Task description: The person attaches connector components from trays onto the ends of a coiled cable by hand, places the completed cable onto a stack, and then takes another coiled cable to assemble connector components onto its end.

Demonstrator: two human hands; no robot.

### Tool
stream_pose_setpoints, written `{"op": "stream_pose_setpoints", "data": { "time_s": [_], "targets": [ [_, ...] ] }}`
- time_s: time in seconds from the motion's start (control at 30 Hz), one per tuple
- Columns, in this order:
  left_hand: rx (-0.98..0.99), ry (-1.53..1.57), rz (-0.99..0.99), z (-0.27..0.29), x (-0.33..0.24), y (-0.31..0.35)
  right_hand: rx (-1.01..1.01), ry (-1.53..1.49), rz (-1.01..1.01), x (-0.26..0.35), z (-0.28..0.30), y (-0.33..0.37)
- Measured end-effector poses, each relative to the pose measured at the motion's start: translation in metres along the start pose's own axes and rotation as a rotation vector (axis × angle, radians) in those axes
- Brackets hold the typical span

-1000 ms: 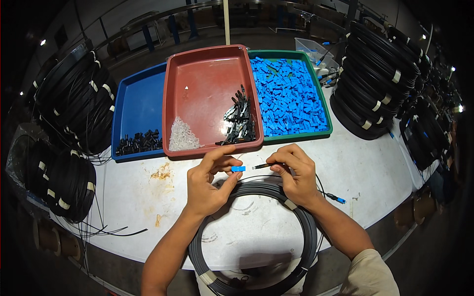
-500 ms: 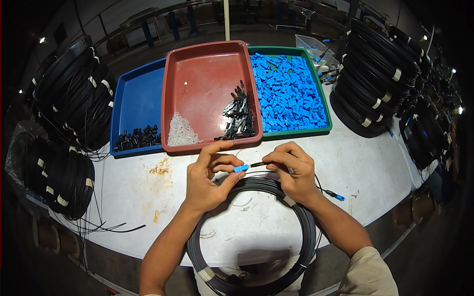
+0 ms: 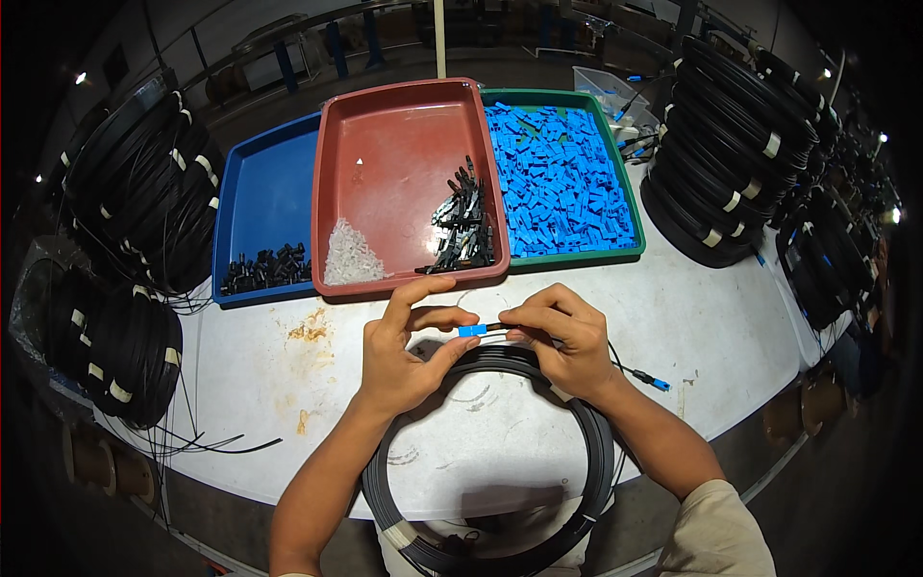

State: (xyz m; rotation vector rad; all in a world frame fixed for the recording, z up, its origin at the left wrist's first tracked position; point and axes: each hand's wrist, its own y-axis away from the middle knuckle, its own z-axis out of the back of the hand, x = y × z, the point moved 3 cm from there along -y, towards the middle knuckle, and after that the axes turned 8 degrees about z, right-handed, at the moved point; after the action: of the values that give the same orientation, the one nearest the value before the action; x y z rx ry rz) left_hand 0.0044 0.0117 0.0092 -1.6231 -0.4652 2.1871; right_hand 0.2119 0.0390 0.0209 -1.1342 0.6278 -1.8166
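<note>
My left hand [image 3: 409,332] pinches a small blue connector housing [image 3: 471,331] between thumb and fingers, the index finger raised off it. Facing it, my right hand [image 3: 562,337] is closed on a slim black cable connector [image 3: 497,327] whose tip meets the blue housing's right side; how deep it sits inside I cannot tell. Below both hands lies a coil of black cable [image 3: 601,452], bound with pale tape. A loose cable end with a blue-tipped connector [image 3: 657,382] lies on the table to the right of my right hand.
Beyond my hands stand a red tray [image 3: 385,125] with clear and black small parts, a blue tray [image 3: 255,178] with black parts, and a green tray [image 3: 620,168] full of blue housings. Stacked cable coils flank the white table [image 3: 250,385] at left [image 3: 144,192] and right [image 3: 735,154].
My right hand has moved slightly left, bringing the black connector closer to the blue housing. The housing has turned from tilted to nearly level. The left hand has barely moved.
</note>
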Motion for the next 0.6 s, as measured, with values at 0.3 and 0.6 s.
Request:
{"op": "stream_pose_setpoints", "data": {
  "time_s": [0.3,0.6],
  "targets": [
    [-0.009,-0.007,-0.124,-0.0013,-0.0047,0.0031,-0.016,0.123,-0.002,-0.0074,0.0005,0.0005],
    [-0.023,-0.018,-0.073,-0.0015,-0.0081,0.0015,-0.039,-0.026,-0.025,-0.0054,-0.0008,0.0020]
  ]
}}
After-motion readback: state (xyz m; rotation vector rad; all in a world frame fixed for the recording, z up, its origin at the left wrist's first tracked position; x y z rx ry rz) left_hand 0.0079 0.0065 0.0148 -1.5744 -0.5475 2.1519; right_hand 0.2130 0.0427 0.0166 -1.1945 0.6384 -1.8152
